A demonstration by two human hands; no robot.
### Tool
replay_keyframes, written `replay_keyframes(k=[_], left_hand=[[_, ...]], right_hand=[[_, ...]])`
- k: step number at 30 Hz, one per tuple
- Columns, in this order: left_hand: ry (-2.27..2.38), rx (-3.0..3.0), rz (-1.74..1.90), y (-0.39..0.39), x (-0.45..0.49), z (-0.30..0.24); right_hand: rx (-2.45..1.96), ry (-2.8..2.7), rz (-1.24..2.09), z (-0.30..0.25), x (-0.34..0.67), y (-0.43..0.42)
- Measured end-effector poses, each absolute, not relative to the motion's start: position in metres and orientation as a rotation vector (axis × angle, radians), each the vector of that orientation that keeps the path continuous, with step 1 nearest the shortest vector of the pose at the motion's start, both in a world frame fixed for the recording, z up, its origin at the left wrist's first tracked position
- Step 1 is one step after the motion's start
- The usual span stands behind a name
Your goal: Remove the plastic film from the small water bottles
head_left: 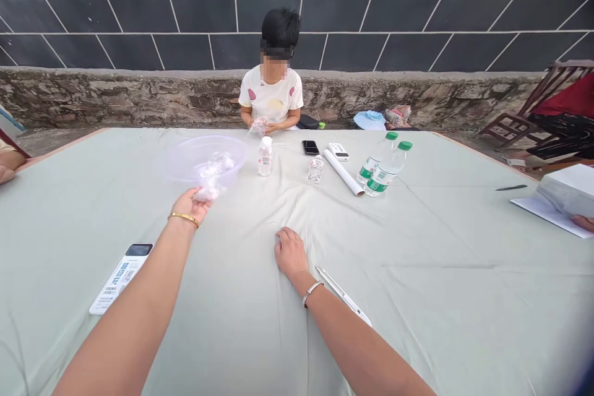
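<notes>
My left hand (193, 204), a gold bangle at its wrist, is closed on a crumpled piece of clear plastic wrap (211, 184). It holds the wrap by the near rim of a translucent purple basin (183, 143); more clear plastic shows over the basin. My right hand (291, 252) rests on the tablecloth with fingers curled together, and I see nothing in it. Just right of that wrist, partly under the forearm, lies a white and silver pen-like object (343, 294). Beside my left forearm is a white box-like item (118, 278) with a dark panel and blue print.
Across the table (440, 297) a person (273, 96) handles clear plastic. Between us stand small bottles (265, 158), a phone (310, 147), a white roll (344, 170) and green-capped bottles (381, 176). Another person's hand (583, 221) is by a white box (568, 189) at right.
</notes>
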State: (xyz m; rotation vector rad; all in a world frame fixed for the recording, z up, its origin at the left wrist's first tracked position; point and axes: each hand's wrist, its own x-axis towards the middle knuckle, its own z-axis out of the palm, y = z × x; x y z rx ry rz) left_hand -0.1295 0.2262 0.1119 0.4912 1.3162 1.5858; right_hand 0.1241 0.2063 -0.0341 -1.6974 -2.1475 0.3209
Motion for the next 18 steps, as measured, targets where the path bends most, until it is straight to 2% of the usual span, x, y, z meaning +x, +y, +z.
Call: replay_keyframes(k=[3, 6, 14, 18], left_hand=[[1.232, 0.385, 1.632, 0.269, -0.150, 0.135], [1.221, 0.375, 1.605, 0.270, -0.138, 0.130], [1.498, 0.921, 1.012, 0.105, 0.004, 0.000], [1.571, 1.411, 0.913, 0.063, 0.034, -0.020]], right_hand=[[-1.700, -2.155, 0.318, -0.034, 0.125, 0.206], [-1.707, -2.161, 0.310, -0.034, 0.125, 0.206], [-1.667, -2.239, 0.262, -0.035, 0.122, 0.209], [-1.649, -2.263, 0.254, -0.036, 0.121, 0.207]])
